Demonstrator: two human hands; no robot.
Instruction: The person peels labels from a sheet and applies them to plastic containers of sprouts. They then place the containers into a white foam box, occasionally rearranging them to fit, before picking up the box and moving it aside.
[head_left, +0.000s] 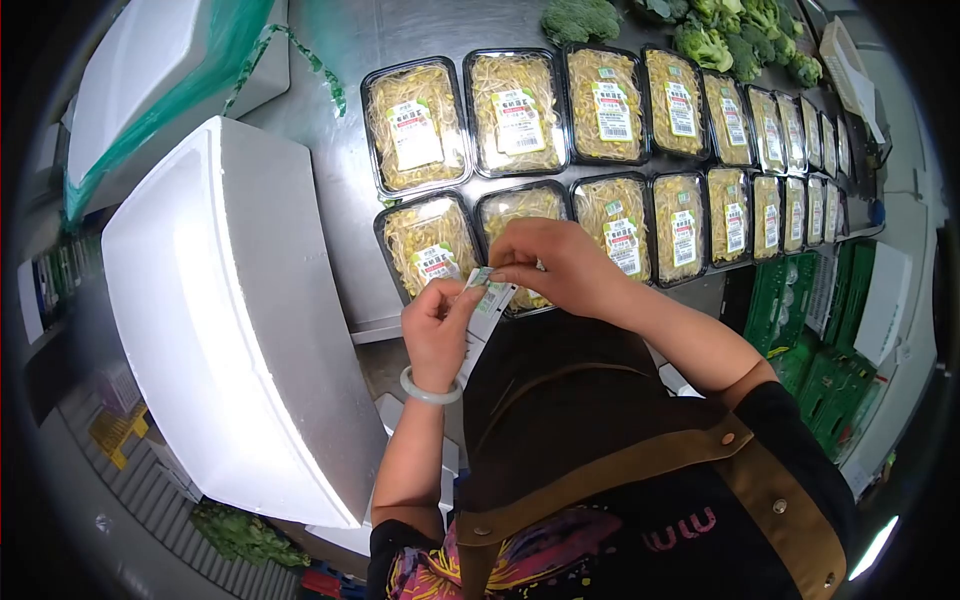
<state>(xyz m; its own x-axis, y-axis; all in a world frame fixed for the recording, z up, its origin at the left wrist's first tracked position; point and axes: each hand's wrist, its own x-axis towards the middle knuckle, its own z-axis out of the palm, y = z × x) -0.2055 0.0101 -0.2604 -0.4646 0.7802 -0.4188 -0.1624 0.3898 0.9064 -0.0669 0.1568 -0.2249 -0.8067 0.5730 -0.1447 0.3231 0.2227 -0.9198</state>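
Note:
My left hand (436,335), with a pale bangle at its wrist, is closed on a strip of printed labels (483,322) that hangs down before my apron. Against the strip's upper end my right hand (565,262) pinches thumb and fingers together, at the label's edge. Just beyond both hands, a tray of bean sprouts (520,206) is partly covered by my right hand; whether it bears a label is hidden. To its left sits a labelled sprout tray (425,235). More wrapped black trays with labels, such as this sprout tray (515,112), stand in two rows on the metal table (345,215).
A white foam box (215,330) lies on its side at the left, with another foam box (140,70) and green tape behind it. Broccoli (745,40) is heaped at the back right. Green crates (825,340) stand below the table's right end.

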